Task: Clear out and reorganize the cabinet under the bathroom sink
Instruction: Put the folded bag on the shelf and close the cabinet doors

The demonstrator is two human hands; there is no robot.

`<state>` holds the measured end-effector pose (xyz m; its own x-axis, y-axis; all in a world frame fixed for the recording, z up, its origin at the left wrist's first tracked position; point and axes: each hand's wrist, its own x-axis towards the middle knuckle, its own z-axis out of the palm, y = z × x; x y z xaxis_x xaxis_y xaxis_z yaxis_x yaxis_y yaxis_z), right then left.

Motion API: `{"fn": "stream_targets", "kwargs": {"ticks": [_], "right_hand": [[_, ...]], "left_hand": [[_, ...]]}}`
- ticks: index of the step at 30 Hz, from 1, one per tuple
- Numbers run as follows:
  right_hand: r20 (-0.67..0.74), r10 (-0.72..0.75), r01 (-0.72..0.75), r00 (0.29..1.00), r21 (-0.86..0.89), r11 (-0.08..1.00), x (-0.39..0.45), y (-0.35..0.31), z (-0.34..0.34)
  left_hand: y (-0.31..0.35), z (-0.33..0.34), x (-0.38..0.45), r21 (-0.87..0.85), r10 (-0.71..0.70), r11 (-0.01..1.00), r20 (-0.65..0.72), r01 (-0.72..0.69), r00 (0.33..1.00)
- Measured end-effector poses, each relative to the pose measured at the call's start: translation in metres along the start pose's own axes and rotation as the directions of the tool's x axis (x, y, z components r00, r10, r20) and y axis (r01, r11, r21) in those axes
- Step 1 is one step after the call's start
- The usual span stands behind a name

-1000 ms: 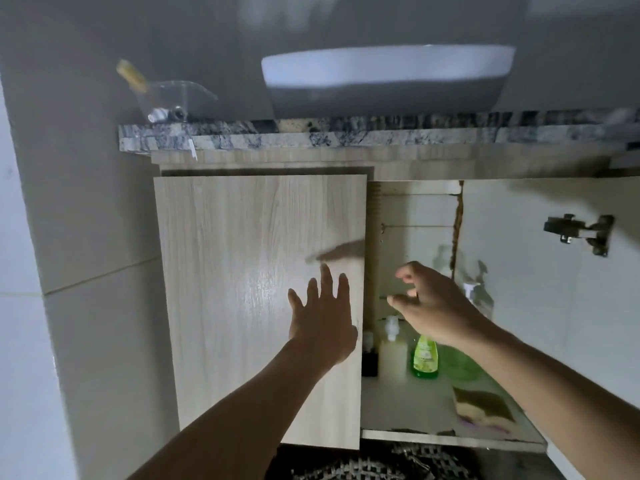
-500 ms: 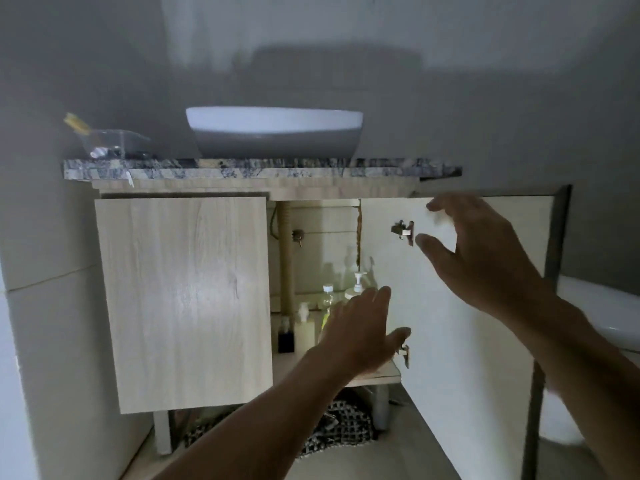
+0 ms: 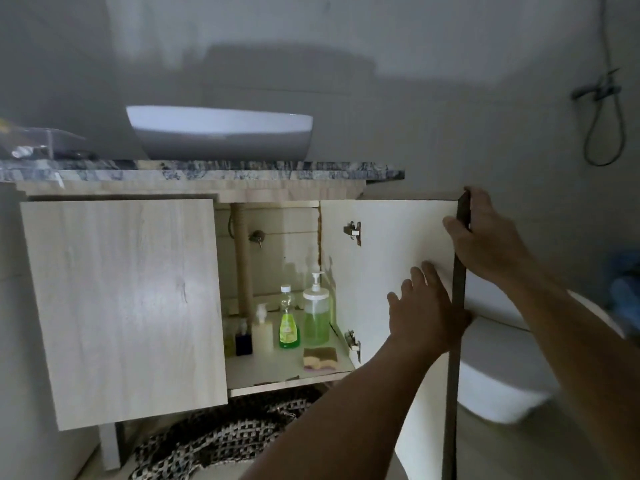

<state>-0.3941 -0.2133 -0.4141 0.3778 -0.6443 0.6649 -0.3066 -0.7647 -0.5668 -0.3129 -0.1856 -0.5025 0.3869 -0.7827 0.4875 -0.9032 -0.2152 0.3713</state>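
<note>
Door-opening step, cabinet not yet cleared. Right cabinet door [image 3: 391, 258] stands swung wide, inner face to camera. Right hand [image 3: 485, 237] grips the door's free edge near the top corner, fingers curled over the far side, thumb on the near face. Left hand [image 3: 426, 313] lies flat on the inner face just beside that edge, fingers spread and straight, holding nothing. Left cabinet door [image 3: 124, 306] is shut.

Task's things sit on the cabinet shelf [image 3: 277, 368] behind the open door: green pump bottle [image 3: 316, 315], small green squeeze bottle [image 3: 288, 323] just beside it, pale pump bottle [image 3: 262, 329], dark blue bottle [image 3: 243, 339] partly behind the shut door's edge, sponges [image 3: 320, 358] at the front right. Drain pipe [image 3: 242, 258] runs down behind them.

Doing it well, as judged here: open the door fully without forcing the hinges [image 3: 353, 232], since the toilet [image 3: 502, 368] is close behind it and may stop the swing. Then free both hands. Open the left door too; what lies behind it is hidden. Taller bottles should be lifted by the body, not the pump head, front items first so nothing tips. Woven mat [image 3: 221, 438] below is a possible set-down spot.
</note>
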Motion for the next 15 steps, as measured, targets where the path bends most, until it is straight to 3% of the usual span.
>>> {"fn": "stream_targets", "kwargs": {"ticks": [10, 15], "right_hand": [[-0.036, -0.27, 0.269, 0.962, -0.033, 0.963, -0.013, -0.036, 0.043], [0.018, -0.449, 0.45, 0.893, -0.049, 0.892, -0.011, -0.07, 0.089]], "left_hand": [[-0.073, -0.035, -0.021, 0.152, 0.082, 0.986, -0.114, -0.064, 0.99], [-0.139, -0.073, -0.039, 0.189, -0.027, 0.98, -0.144, 0.054, 0.989]]}}
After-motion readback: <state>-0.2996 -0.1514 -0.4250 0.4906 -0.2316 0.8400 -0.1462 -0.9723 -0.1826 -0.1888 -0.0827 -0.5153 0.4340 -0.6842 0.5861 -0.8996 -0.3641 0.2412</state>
